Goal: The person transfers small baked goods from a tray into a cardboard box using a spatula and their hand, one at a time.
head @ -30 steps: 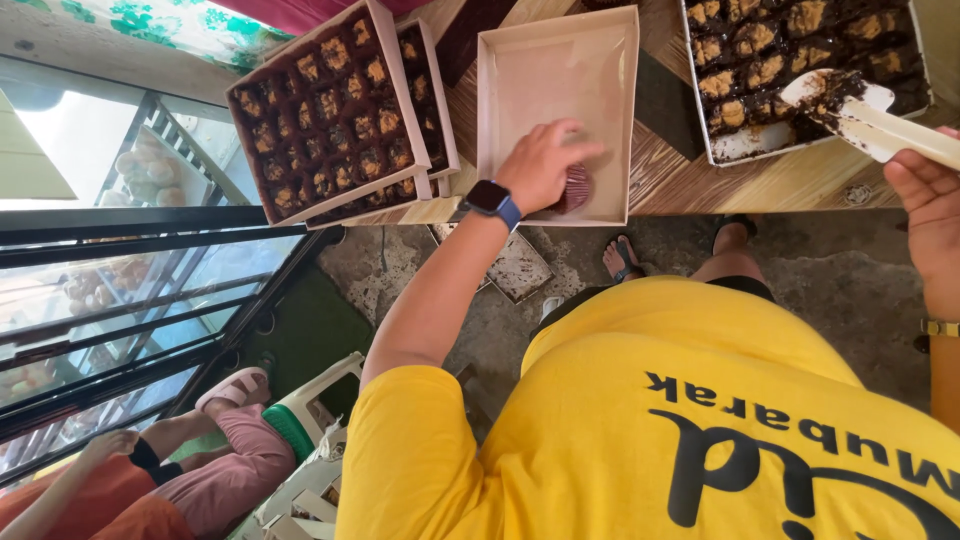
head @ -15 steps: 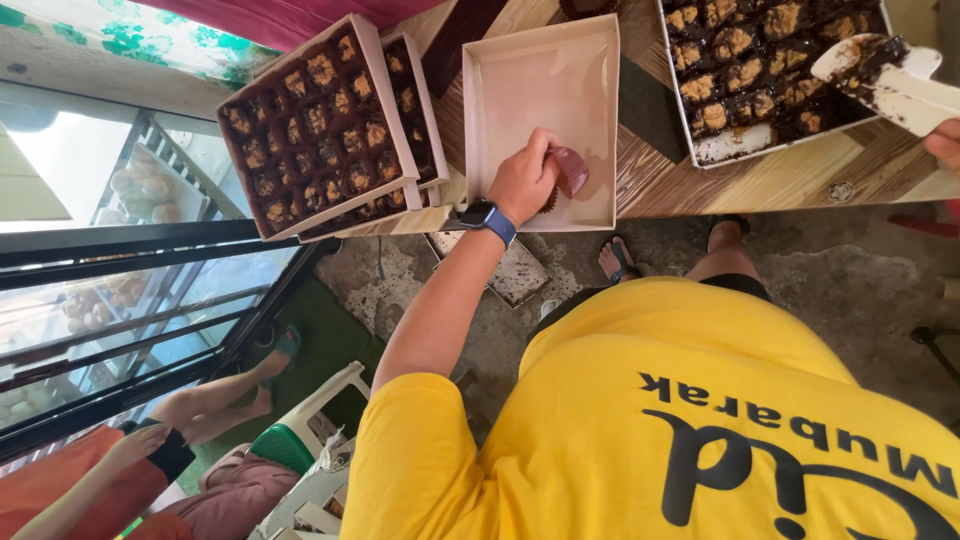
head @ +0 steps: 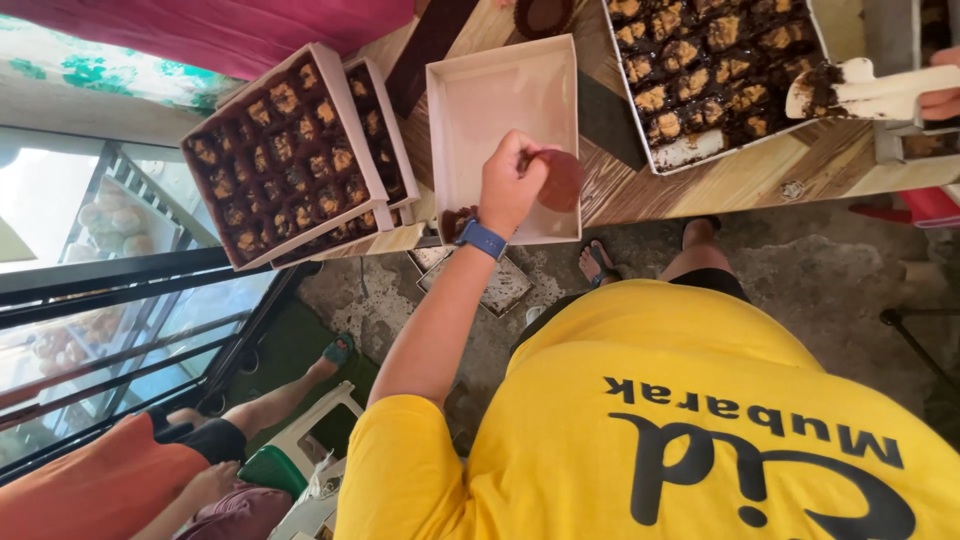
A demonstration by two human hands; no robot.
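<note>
Two hands are at work. The left hand (head: 512,182) pinches a round brown piece (head: 562,180) at its near edge and holds it over the right side of the open pale box (head: 500,90). The piece lies to the right of the grip, touching the fingers. One dark piece (head: 456,222) sits in the box's near left corner. The right hand (head: 941,97) is well apart and cut off by the frame edge. It grasps the handle of a white spatula (head: 855,92), whose long axis runs left toward the brownie tray (head: 700,152). Whether the round piece is cake or a paper liner cannot be made out.
</note>
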